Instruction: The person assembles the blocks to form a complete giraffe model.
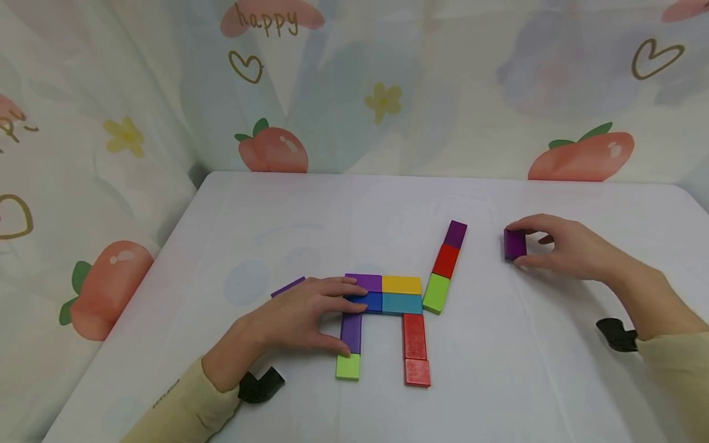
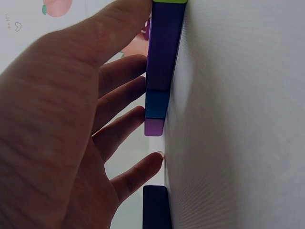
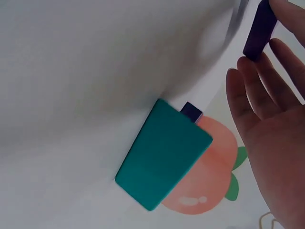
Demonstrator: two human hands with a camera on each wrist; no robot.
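Thumb and fingers of my right hand (image 1: pixel 576 249) pinch a dark purple block (image 1: pixel 515 245) over the right side of the table. My left hand (image 1: pixel 301 314) rests with spread, relaxed fingers on the left part of a flat block figure. Its fingertips touch the purple tile (image 1: pixel 370 283) and blue tile (image 1: pixel 374 303); its thumb lies by the purple leg tile (image 1: pixel 351 332) above a lime tile (image 1: pixel 348 368). Yellow (image 1: pixel 401 285) and light blue (image 1: pixel 402 304) tiles complete the middle rectangle. Red tiles (image 1: pixel 414 336) form the other leg. Another purple tile (image 1: pixel 287 287) is partly hidden behind the left hand.
A slanted row of lime (image 1: pixel 436 293), red (image 1: pixel 445 261) and dark purple (image 1: pixel 455 234) blocks rises from the figure's right corner. The right wrist view shows a teal block (image 3: pixel 164 155) with a small dark block (image 3: pixel 192 112) behind. Patterned cloth (image 1: pixel 343 92) hangs behind the table.
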